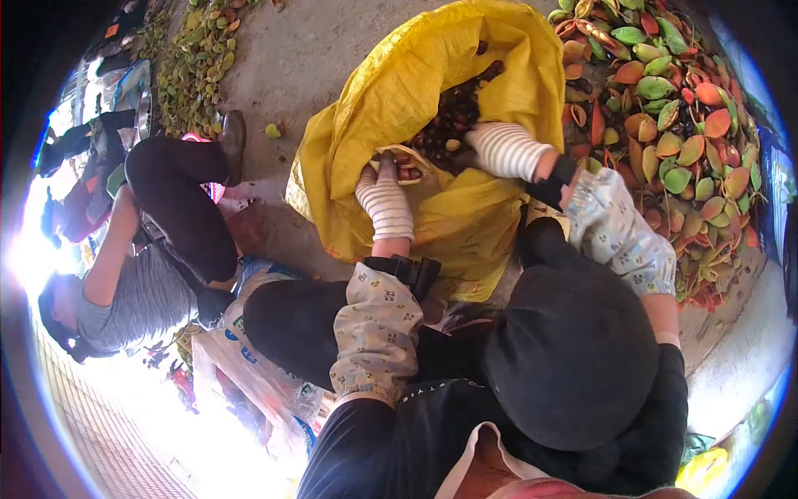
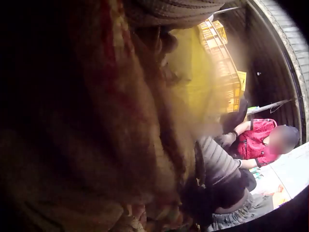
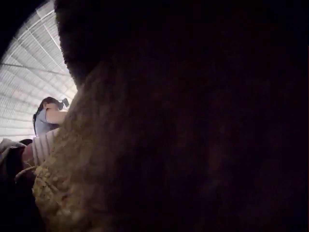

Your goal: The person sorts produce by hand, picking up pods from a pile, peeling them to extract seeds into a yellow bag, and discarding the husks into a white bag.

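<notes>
A large yellow sack point(image 1: 366, 91) stands with its mouth spread, dark brown nuts point(image 1: 449, 116) heaped inside. The left hand point(image 1: 386, 200), in a striped glove, grips the edge of a small pale-rimmed container point(image 1: 422, 176) holding several reddish-brown nuts, at the sack's near left side. Reaching in from the right, the right hand point(image 1: 509, 151) is at the nuts beside one yellowish nut point(image 1: 452, 145); its fingertips are dark and their curl is unclear. The left wrist view shows blurred yellow sack point(image 2: 193, 72) and a striped glove point(image 2: 174, 12); the right wrist view is mostly dark cloth.
Red, green and orange pods point(image 1: 665, 125) lie piled right of the sack, with more pods point(image 1: 195, 66) at the upper left. Another person point(image 1: 141, 283) sits at the left. In the left wrist view are a yellow crate point(image 2: 224, 67) and a person in red point(image 2: 256, 140).
</notes>
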{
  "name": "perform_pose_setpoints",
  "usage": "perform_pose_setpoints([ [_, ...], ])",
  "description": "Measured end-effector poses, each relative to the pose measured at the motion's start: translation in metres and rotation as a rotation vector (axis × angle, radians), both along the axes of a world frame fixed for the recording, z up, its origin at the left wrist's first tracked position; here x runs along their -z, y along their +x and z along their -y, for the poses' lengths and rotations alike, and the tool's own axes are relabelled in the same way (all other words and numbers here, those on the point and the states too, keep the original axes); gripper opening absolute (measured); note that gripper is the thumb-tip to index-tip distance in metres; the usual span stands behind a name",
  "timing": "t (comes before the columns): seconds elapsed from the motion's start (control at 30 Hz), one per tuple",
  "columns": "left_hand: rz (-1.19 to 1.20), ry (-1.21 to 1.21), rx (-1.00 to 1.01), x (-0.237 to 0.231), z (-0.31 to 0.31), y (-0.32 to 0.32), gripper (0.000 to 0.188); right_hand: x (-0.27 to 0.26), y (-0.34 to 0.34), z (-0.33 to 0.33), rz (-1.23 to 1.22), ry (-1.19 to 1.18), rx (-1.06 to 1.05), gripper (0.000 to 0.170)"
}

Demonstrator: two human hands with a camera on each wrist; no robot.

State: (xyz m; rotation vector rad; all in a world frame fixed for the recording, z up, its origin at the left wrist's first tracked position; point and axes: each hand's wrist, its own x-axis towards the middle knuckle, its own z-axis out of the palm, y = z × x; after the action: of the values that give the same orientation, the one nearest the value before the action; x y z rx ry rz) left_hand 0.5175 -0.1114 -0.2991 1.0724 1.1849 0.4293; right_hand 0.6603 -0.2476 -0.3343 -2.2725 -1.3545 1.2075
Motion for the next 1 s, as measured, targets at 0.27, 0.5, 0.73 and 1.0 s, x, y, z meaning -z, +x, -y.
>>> perform_pose_setpoints([
  [0.27,-0.052,0.066,0.083,0.024,0.008,-0.006,0.025,-0.032,-0.030,0.002,0.103,0.807,0.062,0.037],
  [0.5,0.097,-0.048,0.008,0.031,0.015,-0.011,0.037,0.011,-0.045,-0.014,-0.042,0.754,0.135,0.037],
  [0.73,0.096,-0.018,0.028,0.033,0.018,-0.007,0.039,0.010,-0.039,-0.017,-0.212,0.322,0.102,0.040],
  [1.0,0.022,0.103,0.071,0.018,0.032,-0.011,0.034,0.029,-0.050,-0.021,-0.389,0.253,0.336,0.044],
])
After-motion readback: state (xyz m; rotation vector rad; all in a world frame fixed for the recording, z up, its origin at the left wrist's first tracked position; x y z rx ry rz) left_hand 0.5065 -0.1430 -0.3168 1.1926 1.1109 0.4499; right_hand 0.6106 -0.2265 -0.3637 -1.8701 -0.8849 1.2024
